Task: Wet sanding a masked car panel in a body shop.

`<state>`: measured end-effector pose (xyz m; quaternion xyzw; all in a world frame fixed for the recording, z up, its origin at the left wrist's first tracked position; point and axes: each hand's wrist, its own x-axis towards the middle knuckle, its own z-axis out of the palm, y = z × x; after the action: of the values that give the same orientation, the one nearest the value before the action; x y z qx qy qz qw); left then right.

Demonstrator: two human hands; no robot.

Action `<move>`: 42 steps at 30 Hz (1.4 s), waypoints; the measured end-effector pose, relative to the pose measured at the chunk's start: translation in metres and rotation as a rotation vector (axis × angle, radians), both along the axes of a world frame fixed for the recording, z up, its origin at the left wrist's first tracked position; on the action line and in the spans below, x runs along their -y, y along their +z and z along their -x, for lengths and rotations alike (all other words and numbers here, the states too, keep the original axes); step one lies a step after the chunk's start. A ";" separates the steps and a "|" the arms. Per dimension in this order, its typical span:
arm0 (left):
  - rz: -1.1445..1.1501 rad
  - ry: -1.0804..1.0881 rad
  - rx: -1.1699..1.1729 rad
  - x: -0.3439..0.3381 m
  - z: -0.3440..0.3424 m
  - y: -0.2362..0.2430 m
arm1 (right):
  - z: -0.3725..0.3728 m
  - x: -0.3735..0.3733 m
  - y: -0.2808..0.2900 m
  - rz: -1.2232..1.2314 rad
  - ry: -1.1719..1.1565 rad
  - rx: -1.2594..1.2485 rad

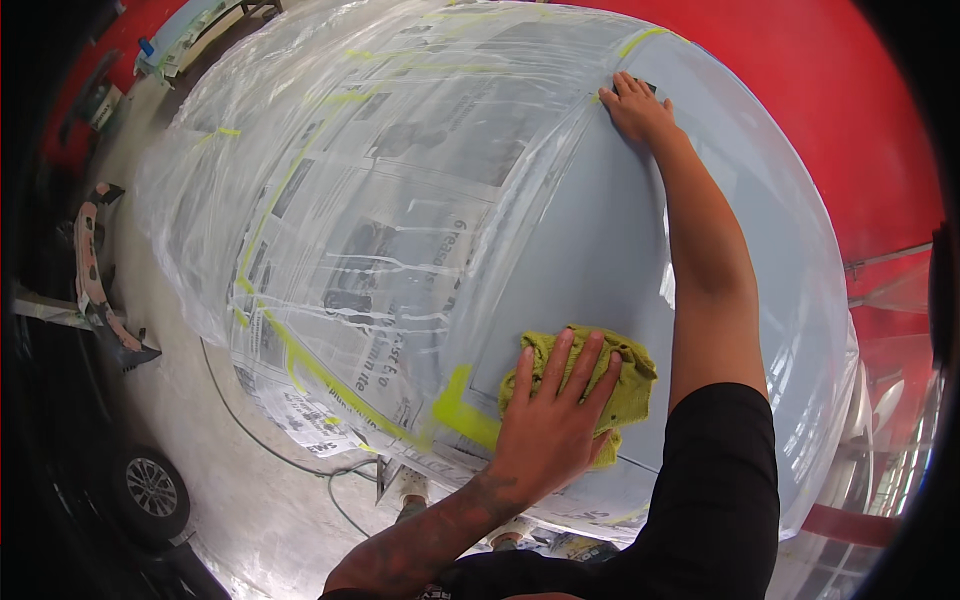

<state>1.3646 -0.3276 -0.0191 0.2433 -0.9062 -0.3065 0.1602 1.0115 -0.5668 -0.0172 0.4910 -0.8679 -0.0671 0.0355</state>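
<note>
A smooth grey car panel (590,240) spreads out in front of me, glossy in places. Spread fingers of my left hand (556,415) press a crumpled yellow-green cloth (632,385) onto its near end, the thumb partly hidden by the cloth. Stretched far forward, my right hand (640,108) grips a small dark pad (648,87) against the panel's far end; most of the pad is covered by the fingers. Yellow masking tape (460,405) runs along the panel's near left corner, close to my left hand.
Clear plastic film (190,190) and newspaper (400,260) cover the car body left of the panel, with whitish liquid streaks. A hose (235,415) lies on the floor. Further left are a dark car's wheel (152,490) and a loose curved part (92,265). A red surface (800,110) rises behind.
</note>
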 end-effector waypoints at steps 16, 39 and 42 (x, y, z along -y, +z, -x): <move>0.054 0.079 -0.016 -0.005 0.004 -0.001 | 0.043 -0.346 0.043 0.106 -0.378 0.107; -1.472 0.378 -1.248 -0.006 -0.212 0.026 | -0.024 -0.516 0.038 0.198 -0.875 0.146; -1.327 0.458 -1.196 -0.023 -0.255 0.018 | -0.088 -0.453 0.027 0.121 -0.592 0.128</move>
<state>1.6196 -0.3046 -0.0009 0.2599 -0.2409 -0.7987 0.4863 1.0998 -0.1142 0.0100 0.2169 -0.9761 0.0083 -0.0114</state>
